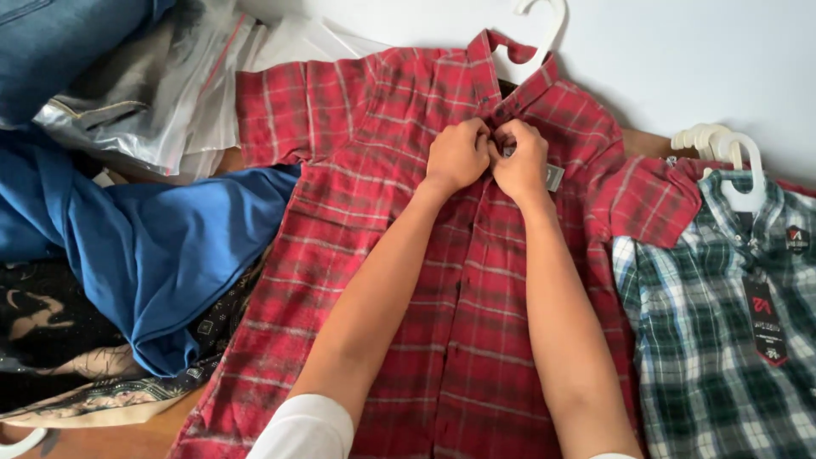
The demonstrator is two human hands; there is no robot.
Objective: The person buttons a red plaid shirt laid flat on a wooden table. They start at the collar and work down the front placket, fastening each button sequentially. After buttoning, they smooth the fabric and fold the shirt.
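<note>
Two bare hands meet at the upper middle of the frame in the head view, both pressed onto the front placket of a red plaid shirt [374, 255] just below its collar. The left hand [457, 155] comes up from the lower left, its fingers [478, 136] curled together and pinched on the red cloth at the shirt's centre line. The right hand [520, 161] rises from the lower middle and touches the left, knuckle against knuckle, its fingers likewise bent shut on the same strip of fabric. A white sleeve cuff [306, 429] shows at the bottom edge on the left arm.

The red plaid shirt lies flat and face up, filling the centre of the frame from top to bottom, with its short sleeves spread to either side. It sits on a white hanger [544, 21] whose hook pokes out above the collar at the top of the frame. A small grey tag [554, 177] lies on the shirt just beside the right hand.

At the right edge lies a green and white plaid shirt [722, 340] on another white hanger [731, 161], touching the red shirt's sleeve. A blue garment [153, 246] is bunched at the left, over a dark patterned cloth [51, 340]. Clear plastic bags [161, 85] lie at the upper left. A brown wooden worktop [110, 440] shows at the lower left.
</note>
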